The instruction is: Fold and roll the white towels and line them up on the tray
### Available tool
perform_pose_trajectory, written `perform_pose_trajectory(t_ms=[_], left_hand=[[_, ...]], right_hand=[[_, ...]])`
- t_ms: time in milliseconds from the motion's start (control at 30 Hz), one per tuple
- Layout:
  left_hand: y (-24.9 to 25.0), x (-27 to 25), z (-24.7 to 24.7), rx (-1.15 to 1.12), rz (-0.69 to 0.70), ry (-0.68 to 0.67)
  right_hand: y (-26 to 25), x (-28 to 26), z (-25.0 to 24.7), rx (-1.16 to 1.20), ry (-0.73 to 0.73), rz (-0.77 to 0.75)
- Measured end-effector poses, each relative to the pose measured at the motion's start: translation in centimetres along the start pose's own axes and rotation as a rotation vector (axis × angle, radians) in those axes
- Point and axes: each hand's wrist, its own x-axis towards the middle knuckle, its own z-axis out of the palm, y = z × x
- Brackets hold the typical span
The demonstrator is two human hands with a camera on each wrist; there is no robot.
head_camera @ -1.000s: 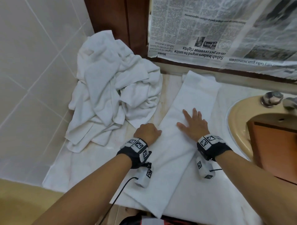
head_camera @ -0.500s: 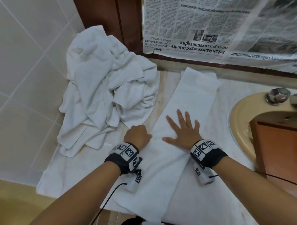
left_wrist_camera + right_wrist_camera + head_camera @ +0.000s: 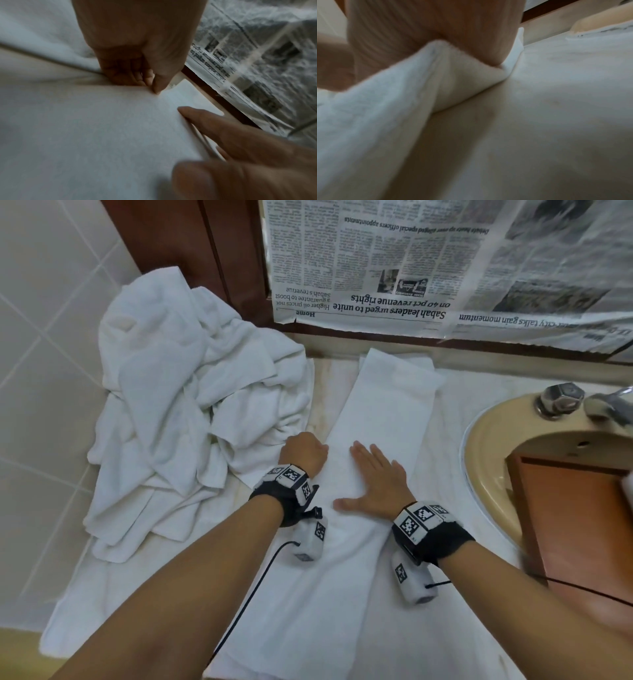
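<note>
A white towel folded into a long strip (image 3: 383, 419) lies flat on the counter (image 3: 322, 392), running from the near edge up to the wall under the taped-up newspaper (image 3: 428, 258). Both hands sit on its middle stretch. The right hand (image 3: 376, 481) rests palm down on the strip, fingers straight and together, thumb out to the side, gripping nothing. The left hand (image 3: 303, 453) is at the strip's left edge with fingers curled under — in the left wrist view the thumb and fingertips (image 3: 154, 82) meet right at that edge, so it seems to pinch the fold, though the blur makes this unsure. Just left of that hand lies a crumpled heap of white towels (image 3: 178, 412), against the tiled wall. On the right, well apart from the strip, a wooden tray (image 3: 575, 515) sits over the beige sink (image 3: 486, 440).
</note>
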Motion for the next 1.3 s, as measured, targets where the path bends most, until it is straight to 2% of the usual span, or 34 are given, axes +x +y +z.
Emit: perform_pose_trajectory(t_ms=[100, 200, 267, 367, 433, 567, 667, 800, 900, 1000, 1133, 1300], left_hand=[[0.0, 0.1, 0.4, 0.034, -0.027, 0.024], [-0.2, -0.2, 0.7, 0.042, 0.020, 0.051], [-0.6, -1.2, 1.1, 0.073, 0.160, 0.061], [-1.9, -3.9, 1.9, 0.287, 0.421, -0.072], [-3.3, -5.1, 2.5, 0.463, 0.481, -0.140], [-5.5, -6.0, 2.3, 0.544, 0.375, -0.172], [-5.8, -6.8, 1.9, 0.578, 0.358, -0.216], [-7.3, -8.5, 1.6, 0.589, 0.382, -0.266], [-8.8, -9.3, 1.7, 0.591, 0.410, -0.262], [-9.2, -9.6, 1.8, 0.594, 0.408, -0.264], [-8.7, -10.1, 1.7, 0.528, 0.400, -0.326], [-7.7, -10.0, 2.1, 0.492, 0.369, -0.342]], right_hand=[[0.1, -0.3, 0.2, -0.072, -0.003, -0.007], [0.5, -0.6, 1.1, -0.195, -0.031, -0.008], [0.8, -0.5, 1.3, -0.213, -0.047, -0.003], [1.4, -0.1, 0.9, -0.234, -0.051, -0.011], [1.9, 0.2, 0.4, -0.256, -0.054, -0.014], [3.3, 1.4, -1.2, -0.272, -0.089, -0.039], [4.1, 2.9, -2.5, -0.291, -0.104, -0.047], [2.9, 3.4, -3.7, -0.260, -0.087, 0.064], [-0.7, 0.8, -1.1, -0.203, 0.042, 0.079], [-2.2, -3.1, 2.4, -0.141, -0.048, 0.005], [1.0, -4.4, 2.5, -0.218, -0.077, -0.037], [3.2, -1.6, 0.8, -0.257, -0.064, -0.065]])
